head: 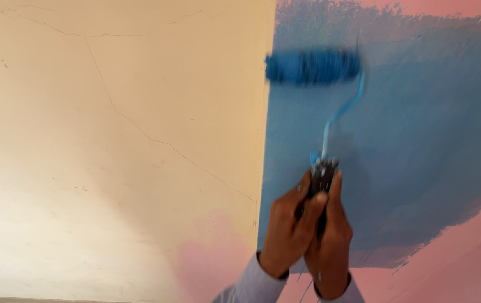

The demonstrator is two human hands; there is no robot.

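At the inner corner where a cream wall [111, 140] meets a pink wall [465, 252], a blue paint roller [313, 66] presses against the pink wall's upper part, inside a broad blue painted patch [420, 140]. The left hand [288, 230] and right hand [330, 241] are both wrapped tightly around its dark handle [322, 175], touching each other.

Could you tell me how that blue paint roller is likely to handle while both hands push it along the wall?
The paint roller probably rolls freely; it looks blurred. Its thin bent frame may flex slightly under pressure. Both the left hand and right hand wrap the dark handle, suggesting it needs a firm grip.
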